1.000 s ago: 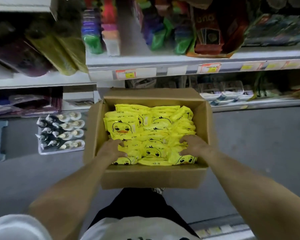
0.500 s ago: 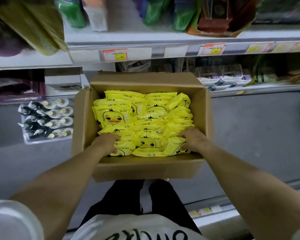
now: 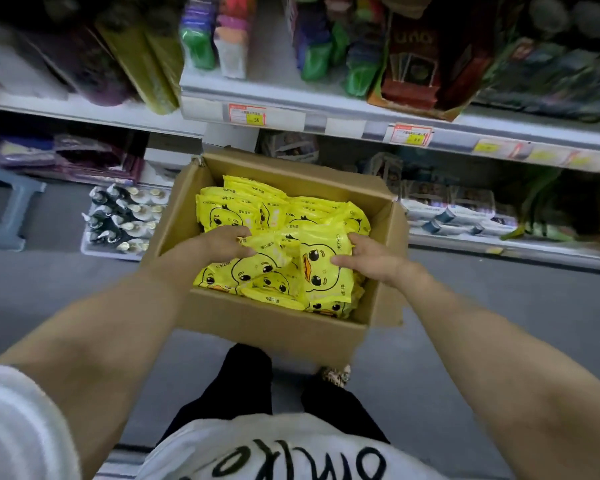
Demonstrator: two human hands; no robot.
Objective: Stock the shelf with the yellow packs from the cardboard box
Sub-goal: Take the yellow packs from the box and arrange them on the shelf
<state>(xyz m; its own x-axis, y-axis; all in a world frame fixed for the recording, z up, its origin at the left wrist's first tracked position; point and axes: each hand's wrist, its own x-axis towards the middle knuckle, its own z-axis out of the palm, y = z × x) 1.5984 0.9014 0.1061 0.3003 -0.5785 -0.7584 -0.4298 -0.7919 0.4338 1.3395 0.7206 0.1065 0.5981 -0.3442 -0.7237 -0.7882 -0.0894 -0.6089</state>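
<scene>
Box: Your box [image 3: 278,337] sits on the floor just ahead of your feet. Its flaps are open and it stands at a slant to the shelf [image 3: 329,114].
Packs: The yellow packs [image 3: 229,216] are all inside the box. They lie loosely heaped almost to the rim, most with the duck faces up.
Left hand: Your left hand [image 3: 222,245] is down in the box's left half. The fingers are curled round the left edge of a creased pack [image 3: 271,249] on top of the heap, and that is a real pinch.
Right hand: Your right hand [image 3: 371,259] is in the box's right half. The thumb lies across the front of a tilted pack [image 3: 317,271] and the fingers wrap behind its right edge, so it is closed firmly on that pack.
The two packs: They touch each other at the middle of the box, on top of the rest. You cannot tell whether either one is clear of the heap.
Shelf: It runs along the far side of the box, with its edge above the box's far wall. None of the yellow packs are on it.
Price tag: A price tag [image 3: 246,115] marked 35 is stuck on the shelf edge, straight beyond the box's far left corner.
Card box: A red card box [image 3: 413,64] stands on the shelf, beyond the box and to its right.
Bottles: A tray of bottles [image 3: 125,223] is on the floor just left of the box.
Stool: A grey stool [image 3: 7,209] is further left of the box, past the bottles.
</scene>
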